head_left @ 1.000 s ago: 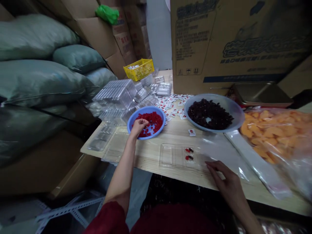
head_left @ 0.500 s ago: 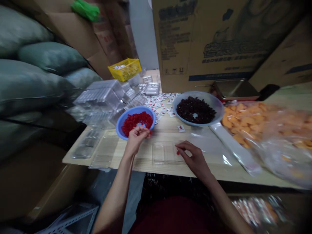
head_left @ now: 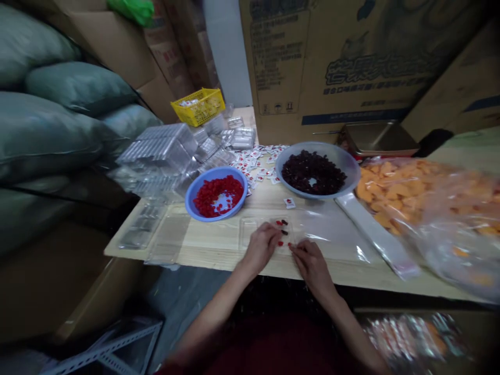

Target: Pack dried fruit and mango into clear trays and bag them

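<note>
A clear plastic tray (head_left: 245,232) lies near the table's front edge, with a few red and dark pieces in its right part. My left hand (head_left: 262,246) is over the tray, its fingers pinched beside the pieces; what they hold is hidden. Just right of it, my right hand (head_left: 310,260) pinches a small red piece (head_left: 289,245) at the tray's right side. A blue bowl (head_left: 191,200) of red pieces stands behind and left of my hands. Behind and to the right is a wider bowl (head_left: 353,179) of dark pieces.
Stacked clear trays (head_left: 156,148) and a yellow basket (head_left: 203,107) stand at the back left. Small white packets (head_left: 253,164) lie between the bowls. A bag of orange pieces (head_left: 394,190) fills the right side, near a scale (head_left: 380,138). Large cartons (head_left: 281,67) rise behind.
My left hand has moved from the blue bowl rightward and nearer, to the tray. Red and dark pieces now show in the tray. My right hand remains at its right side, slightly lower.
</note>
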